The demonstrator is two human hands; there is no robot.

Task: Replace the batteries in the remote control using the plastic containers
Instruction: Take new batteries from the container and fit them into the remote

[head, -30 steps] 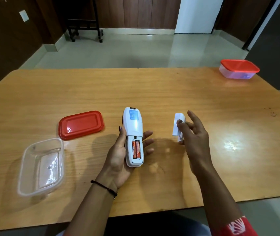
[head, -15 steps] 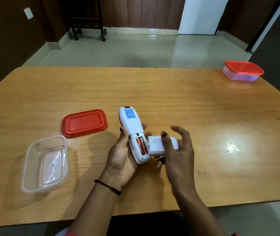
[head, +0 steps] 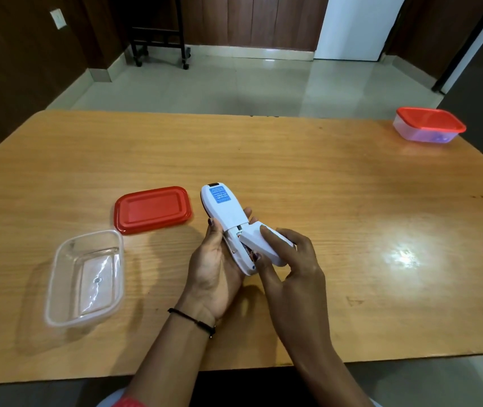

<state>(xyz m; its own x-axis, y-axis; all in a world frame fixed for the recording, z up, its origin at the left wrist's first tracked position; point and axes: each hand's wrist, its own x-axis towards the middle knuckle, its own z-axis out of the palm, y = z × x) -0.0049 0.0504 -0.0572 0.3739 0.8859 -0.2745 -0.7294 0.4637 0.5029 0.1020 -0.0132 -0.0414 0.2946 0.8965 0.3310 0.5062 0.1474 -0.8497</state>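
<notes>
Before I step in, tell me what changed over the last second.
The right hand picked the battery cover off the table, carried it left to the remote and now holds it tilted over the battery bay. The left hand still grips the remote, turned slightly. Clear container, red lid and closed container stayed put.

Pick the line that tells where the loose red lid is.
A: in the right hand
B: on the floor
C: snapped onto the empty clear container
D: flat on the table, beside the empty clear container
D: the red lid lies flat on the table next to the open clear container, not on it.
</notes>
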